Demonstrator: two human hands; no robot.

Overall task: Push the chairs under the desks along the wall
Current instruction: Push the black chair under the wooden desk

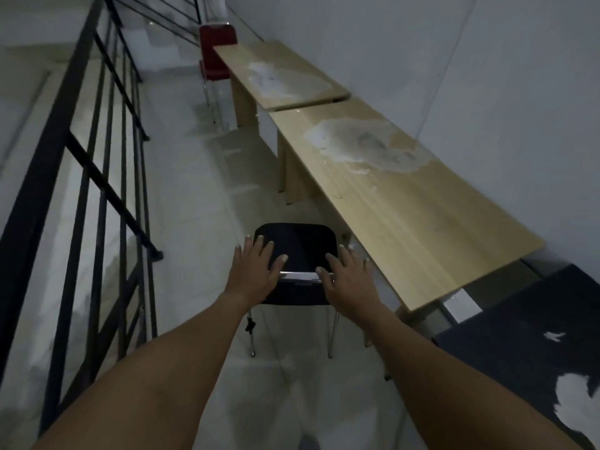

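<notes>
A black chair [298,245] with chrome legs stands on the floor just left of the near wooden desk [406,203], outside it. My left hand [256,267] and my right hand [347,271] reach over the top of its backrest, fingers spread, not clearly gripping it. A second wooden desk [282,73] stands farther along the wall. A red chair [217,48] sits at that desk's far end, partly hidden by the desk top.
A black metal railing [97,177] runs along the left side of the narrow walkway. A dark stained table top [526,345] lies at the lower right. White wall [487,60] borders the desks on the right. Both desk tops carry pale stains.
</notes>
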